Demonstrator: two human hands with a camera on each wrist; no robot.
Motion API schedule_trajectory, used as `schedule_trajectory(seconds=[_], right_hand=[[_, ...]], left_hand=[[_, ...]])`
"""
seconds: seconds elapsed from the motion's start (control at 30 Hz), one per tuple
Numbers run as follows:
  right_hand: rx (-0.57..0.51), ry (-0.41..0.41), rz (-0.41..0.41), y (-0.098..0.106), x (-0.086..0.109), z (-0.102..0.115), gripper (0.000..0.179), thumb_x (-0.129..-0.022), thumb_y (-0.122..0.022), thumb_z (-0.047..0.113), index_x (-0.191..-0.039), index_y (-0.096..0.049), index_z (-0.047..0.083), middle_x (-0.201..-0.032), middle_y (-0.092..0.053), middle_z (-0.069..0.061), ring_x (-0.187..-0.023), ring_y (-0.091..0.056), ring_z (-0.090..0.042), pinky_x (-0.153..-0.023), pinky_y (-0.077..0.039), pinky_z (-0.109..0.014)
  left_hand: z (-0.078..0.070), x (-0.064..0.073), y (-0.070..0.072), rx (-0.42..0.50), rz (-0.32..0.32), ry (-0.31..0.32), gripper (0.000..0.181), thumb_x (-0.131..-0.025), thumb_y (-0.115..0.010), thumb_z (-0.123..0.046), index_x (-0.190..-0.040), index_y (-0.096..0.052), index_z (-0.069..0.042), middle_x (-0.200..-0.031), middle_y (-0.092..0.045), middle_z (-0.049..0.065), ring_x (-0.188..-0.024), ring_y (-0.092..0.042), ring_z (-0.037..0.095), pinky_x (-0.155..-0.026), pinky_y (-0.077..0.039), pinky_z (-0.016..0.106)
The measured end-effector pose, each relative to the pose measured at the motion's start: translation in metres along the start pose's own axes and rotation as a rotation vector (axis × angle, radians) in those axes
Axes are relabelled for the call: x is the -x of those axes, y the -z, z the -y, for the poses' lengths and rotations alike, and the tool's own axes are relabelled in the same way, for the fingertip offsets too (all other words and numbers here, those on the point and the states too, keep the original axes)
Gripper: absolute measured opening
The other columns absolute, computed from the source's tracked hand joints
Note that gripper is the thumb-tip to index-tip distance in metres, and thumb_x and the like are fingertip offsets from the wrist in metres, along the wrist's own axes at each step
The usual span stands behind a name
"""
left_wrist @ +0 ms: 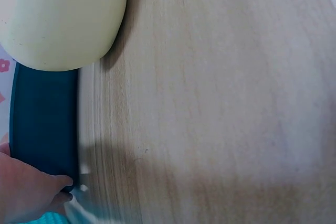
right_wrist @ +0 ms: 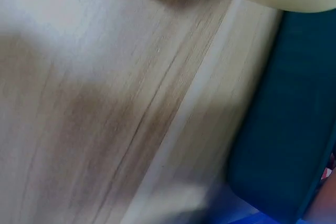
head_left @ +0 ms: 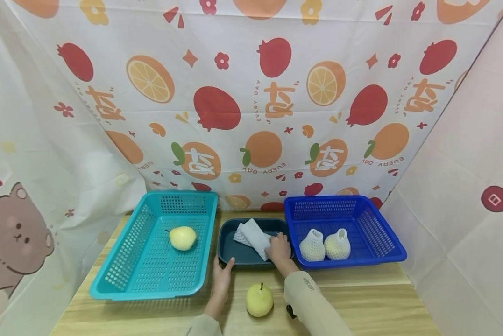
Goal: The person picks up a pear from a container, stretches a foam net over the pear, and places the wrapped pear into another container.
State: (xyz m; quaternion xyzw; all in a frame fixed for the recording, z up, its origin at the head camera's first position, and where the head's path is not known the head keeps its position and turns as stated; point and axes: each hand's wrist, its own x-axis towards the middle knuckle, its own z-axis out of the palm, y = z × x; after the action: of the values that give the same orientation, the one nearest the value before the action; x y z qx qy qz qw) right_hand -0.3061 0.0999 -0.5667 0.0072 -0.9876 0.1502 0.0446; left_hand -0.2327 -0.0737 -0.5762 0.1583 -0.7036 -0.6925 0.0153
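Right hand (head_left: 279, 249) is over the tray (head_left: 243, 257), fingers bent at the nets (head_left: 255, 239); fingertips partly hidden, cannot tell if they pinch. Left hand (head_left: 221, 279) grips the tray's near left corner, thumb on the near wall.

Counts: 1 tray, 2 baskets, 2 nets visible, 2 bare pears, 2 netted pears. Nets lie crossed inside the tray. One bare pear (head_left: 259, 300) is on the table (head_left: 373, 308), on the near side of the tray, apart from it. Teal basket (head_left: 159, 273) is left of the tray, other bare pear (head_left: 183, 238) inside. Blue basket (head_left: 373, 238) is just right of the tray, both netted pears (head_left: 312, 247) in its near left part, side by side.

Head view alone shows the nets and what the baskets hold. Left wrist view adds thumb and a fingertip close together at the tray's lower edge. Right wrist view gives the tray's outer wall, only a sliver of hand.

Both forearms, pale sleeves, reach in from the near side of the tray; right one slants leftward, left one slightly rightward.
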Motion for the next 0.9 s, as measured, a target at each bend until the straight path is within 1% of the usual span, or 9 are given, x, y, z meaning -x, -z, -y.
schedule_trajectory(seconds=[0.1, 0.2, 0.33, 0.5, 0.57, 0.67, 0.7, 0.8, 0.9], right_hand=[[-0.106, -0.017, -0.019, 0.0, -0.001, -0.003, 0.019, -0.072, -0.072, 0.014, -0.089, -0.067, 0.006, -0.091, -0.057, -0.012, -0.087, -0.055, -0.03, -0.071, -0.048, -0.04], [-0.214, -0.055, -0.017, 0.001, 0.0, -0.004, 0.02, -0.074, -0.071, 0.012, -0.092, -0.066, 0.008, -0.089, -0.061, -0.008, -0.081, -0.06, -0.027, -0.066, -0.049, -0.038], [-0.338, -0.09, -0.037, 0.006, 0.003, -0.005, 0.018, -0.076, -0.07, 0.011, -0.094, -0.066, 0.008, -0.09, -0.064, -0.008, -0.077, -0.061, -0.025, -0.063, -0.05, -0.037], [-0.457, -0.084, -0.109, 0.014, 0.008, -0.005, 0.017, -0.075, -0.069, 0.008, -0.092, -0.065, 0.006, -0.089, -0.065, -0.01, -0.072, -0.06, -0.023, -0.06, -0.049, -0.036], [-0.512, -0.085, -0.122, 0.016, 0.012, -0.004, 0.017, -0.075, -0.069, 0.007, -0.092, -0.065, 0.005, -0.088, -0.065, -0.01, -0.071, -0.06, -0.022, -0.059, -0.049, -0.035], [-0.598, -0.062, -0.159, 0.02, 0.018, -0.002, 0.015, -0.074, -0.068, 0.008, -0.089, -0.064, 0.005, -0.085, -0.065, -0.009, -0.069, -0.058, -0.021, -0.058, -0.048, -0.035], [-0.616, -0.035, -0.193, 0.022, 0.02, -0.001, 0.014, -0.074, -0.068, 0.009, -0.087, -0.064, 0.006, -0.082, -0.064, -0.008, -0.067, -0.057, -0.019, -0.055, -0.047, -0.034], [-0.666, -0.006, -0.234, 0.028, 0.027, 0.003, 0.013, -0.072, -0.069, 0.012, -0.083, -0.062, 0.007, -0.079, -0.064, -0.007, -0.066, -0.057, -0.019, -0.054, -0.047, -0.034], [-0.684, -0.006, -0.231, 0.033, 0.032, 0.008, 0.014, -0.073, -0.071, 0.014, -0.083, -0.063, 0.009, -0.079, -0.064, -0.006, -0.068, -0.057, -0.019, -0.057, -0.047, -0.034]], left_hand=[[-0.001, 0.0, -0.001, 0.003, -0.007, 0.002, 0.072, -0.095, -0.05, -0.021, -0.142, -0.004, 0.009, -0.145, -0.005, 0.032, -0.132, -0.006, 0.043, -0.104, -0.013, 0.054], [-0.002, 0.0, -0.001, 0.005, -0.008, 0.003, 0.071, -0.096, -0.049, -0.018, -0.142, -0.004, 0.009, -0.144, -0.004, 0.033, -0.131, -0.005, 0.044, -0.104, -0.013, 0.054], [-0.002, -0.001, -0.002, -0.002, -0.007, 0.006, 0.07, -0.096, -0.049, -0.017, -0.142, -0.004, 0.009, -0.144, -0.005, 0.032, -0.131, -0.006, 0.044, -0.104, -0.012, 0.054], [0.0, 0.0, -0.002, -0.013, 0.0, 0.004, 0.072, -0.095, -0.05, -0.021, -0.142, -0.005, 0.01, -0.144, -0.006, 0.033, -0.131, -0.007, 0.045, -0.103, -0.013, 0.055], [0.0, 0.001, -0.002, -0.01, 0.002, 0.005, 0.072, -0.095, -0.05, -0.021, -0.142, -0.004, 0.01, -0.144, -0.006, 0.033, -0.131, -0.007, 0.045, -0.103, -0.013, 0.055], [0.001, 0.001, -0.002, -0.006, -0.001, -0.001, 0.073, -0.095, -0.05, -0.021, -0.141, -0.004, 0.01, -0.143, -0.005, 0.034, -0.13, -0.007, 0.046, -0.103, -0.013, 0.055], [0.001, 0.001, -0.002, -0.004, -0.001, 0.0, 0.073, -0.095, -0.05, -0.021, -0.141, -0.004, 0.01, -0.143, -0.005, 0.034, -0.13, -0.006, 0.046, -0.103, -0.012, 0.055], [0.001, 0.001, 0.0, -0.009, -0.001, -0.001, 0.073, -0.095, -0.05, -0.021, -0.141, -0.003, 0.011, -0.143, -0.005, 0.034, -0.13, -0.006, 0.046, -0.103, -0.013, 0.056], [0.001, 0.0, 0.001, -0.007, -0.005, 0.001, 0.073, -0.095, -0.05, -0.02, -0.141, -0.003, 0.011, -0.143, -0.006, 0.034, -0.13, -0.007, 0.046, -0.103, -0.013, 0.055]])
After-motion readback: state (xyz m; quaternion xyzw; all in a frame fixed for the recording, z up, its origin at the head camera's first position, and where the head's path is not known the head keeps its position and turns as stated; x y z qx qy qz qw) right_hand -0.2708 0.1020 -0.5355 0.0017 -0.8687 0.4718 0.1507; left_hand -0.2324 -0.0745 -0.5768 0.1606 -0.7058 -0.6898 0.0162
